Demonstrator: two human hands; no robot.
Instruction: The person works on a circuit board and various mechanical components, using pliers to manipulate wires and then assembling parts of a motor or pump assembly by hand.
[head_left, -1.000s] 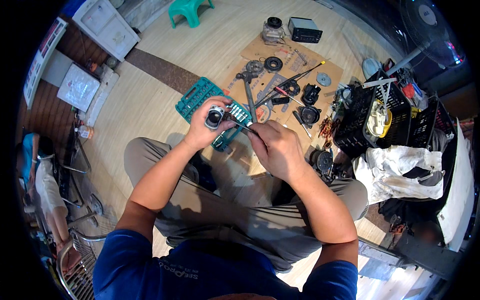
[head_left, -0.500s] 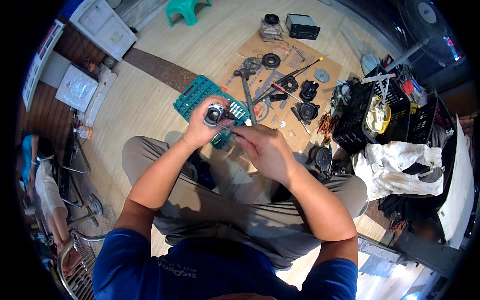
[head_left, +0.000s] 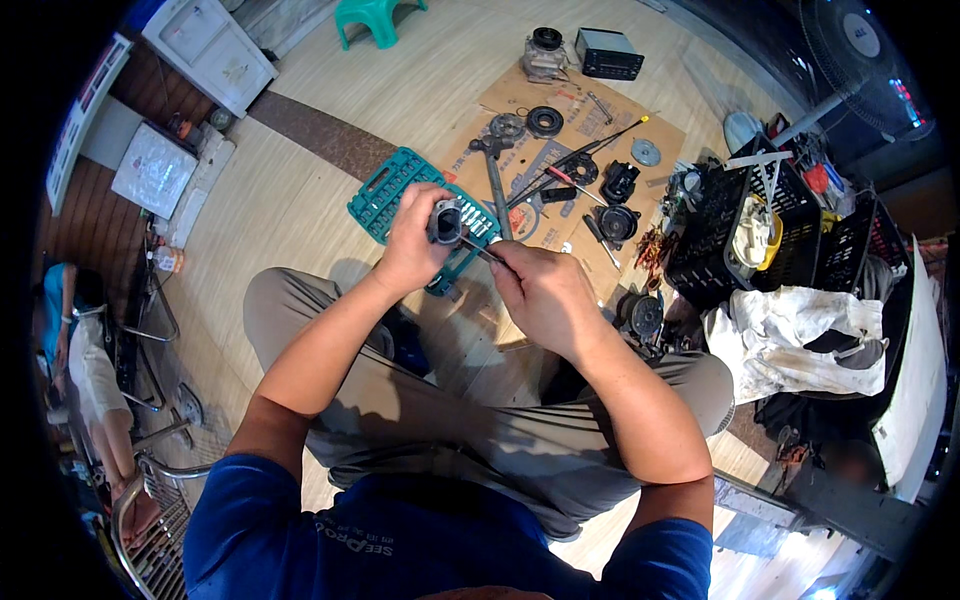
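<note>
My left hand (head_left: 408, 240) is wrapped round a small metal housing (head_left: 447, 222) with a dark round opening turned up toward me. In my closed right hand (head_left: 548, 295) is a thin metal rod-like tool (head_left: 482, 249); its handle end is hidden by the fingers. The tool's tip reaches the rim of the housing, though I cannot tell whether it touches. Beneath both hands lies an open teal socket set case (head_left: 372, 208) holding rows of silver sockets. A hammer (head_left: 496, 190) rests just beyond my right hand, its head pointing away.
Flattened cardboard (head_left: 640, 125) carries dark round parts, a red-handled screwdriver (head_left: 573, 183) and a pulley (head_left: 616, 223). Farther off sit a compressor-like part (head_left: 545, 58) and a car radio (head_left: 608, 55). Black crates (head_left: 700, 265), a white cloth (head_left: 790, 335) and a fan stand right; a person sits left.
The housing has tilted and shifted slightly right in my left hand. My right hand has moved a little right and down, and more of the tool shows.
</note>
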